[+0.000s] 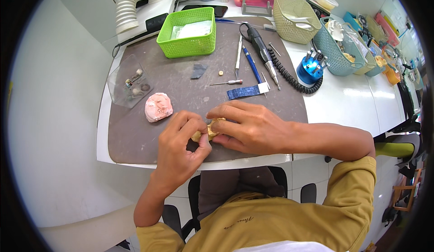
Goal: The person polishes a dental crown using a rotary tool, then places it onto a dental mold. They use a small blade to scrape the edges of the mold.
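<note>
Close to the table's near edge, my left hand (181, 139) pinches one side of a small yellow dental cast (210, 131). Curled over its other side are the fingers of my right hand (248, 127). Much of the cast is hidden behind my fingers. A pink plaster block (158, 107) with handwritten marks lies left of my left hand. Just beyond my right hand rests a dark blue strip (244, 92) with a white end. Farther off are a thin screwdriver-like tool (228, 82), a small cream-coloured piece (221, 73) and a grey scrap (199, 71).
A green basket (186, 48) stands at the back, beside a white ribbed hose (131, 7). At left sits a clear box (129, 87) with small parts. A handpiece (262, 48), a blue pen (251, 64) and a blue bur holder (310, 70) lie to the right, near more baskets (296, 32).
</note>
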A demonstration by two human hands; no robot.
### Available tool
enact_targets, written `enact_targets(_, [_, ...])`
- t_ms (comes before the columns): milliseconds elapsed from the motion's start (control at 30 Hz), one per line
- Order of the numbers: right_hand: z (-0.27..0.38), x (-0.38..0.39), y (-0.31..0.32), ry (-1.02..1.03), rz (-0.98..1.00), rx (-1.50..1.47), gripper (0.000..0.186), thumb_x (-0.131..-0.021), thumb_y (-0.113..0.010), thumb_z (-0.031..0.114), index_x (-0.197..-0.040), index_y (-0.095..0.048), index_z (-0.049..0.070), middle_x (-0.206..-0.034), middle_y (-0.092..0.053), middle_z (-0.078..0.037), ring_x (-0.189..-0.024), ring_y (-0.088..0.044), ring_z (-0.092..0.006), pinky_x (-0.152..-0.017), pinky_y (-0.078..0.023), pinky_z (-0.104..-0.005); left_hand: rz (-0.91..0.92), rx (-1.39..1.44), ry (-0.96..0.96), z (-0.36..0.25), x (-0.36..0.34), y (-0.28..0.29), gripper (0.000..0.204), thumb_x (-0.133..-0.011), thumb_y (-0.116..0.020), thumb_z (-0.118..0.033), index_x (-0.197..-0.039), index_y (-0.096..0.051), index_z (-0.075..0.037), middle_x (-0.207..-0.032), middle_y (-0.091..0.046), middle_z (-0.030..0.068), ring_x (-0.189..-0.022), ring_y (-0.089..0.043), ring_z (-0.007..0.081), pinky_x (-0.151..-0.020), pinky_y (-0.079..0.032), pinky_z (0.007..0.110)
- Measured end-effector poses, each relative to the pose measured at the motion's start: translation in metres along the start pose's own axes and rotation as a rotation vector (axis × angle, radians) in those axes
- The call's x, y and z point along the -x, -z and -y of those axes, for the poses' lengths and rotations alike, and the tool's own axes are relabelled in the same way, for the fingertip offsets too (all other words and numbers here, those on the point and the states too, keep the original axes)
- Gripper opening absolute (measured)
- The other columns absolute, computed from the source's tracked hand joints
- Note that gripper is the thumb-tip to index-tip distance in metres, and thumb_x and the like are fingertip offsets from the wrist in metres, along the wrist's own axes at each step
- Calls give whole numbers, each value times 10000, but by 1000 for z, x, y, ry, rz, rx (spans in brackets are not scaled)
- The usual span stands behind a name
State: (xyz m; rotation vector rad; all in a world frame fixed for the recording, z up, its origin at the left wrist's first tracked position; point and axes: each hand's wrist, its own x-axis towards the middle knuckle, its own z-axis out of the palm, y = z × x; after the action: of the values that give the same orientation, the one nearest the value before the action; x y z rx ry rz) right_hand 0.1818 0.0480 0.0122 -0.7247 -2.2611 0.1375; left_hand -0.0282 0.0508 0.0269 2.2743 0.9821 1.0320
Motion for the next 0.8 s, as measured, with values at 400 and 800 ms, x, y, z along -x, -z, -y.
enact_targets(400, [5, 0, -2, -83, 16, -25, 206, -768, -782, 94, -873, -614, 37, -1059, -637, -120, -916, -650, -280, -728, -561, -372, 45, 51, 12, 5, -3, 3, 172, -714, -672, 60, -854, -600, -10, -874, -603, 100, -735, -613, 256, -673, -494, 342])
enact_targets(800, [3, 3, -4, -57, 12, -19, 217, -777, -790, 107, -910, -632, 39, -1084, -635, -120, -932, -657, -276, -746, -560, -362, 32, 143, 16, 6, -4, 3, 158, -721, -669, 57, -852, -609, -9, -845, -613, 99, -747, -632, 233, -693, -504, 315])
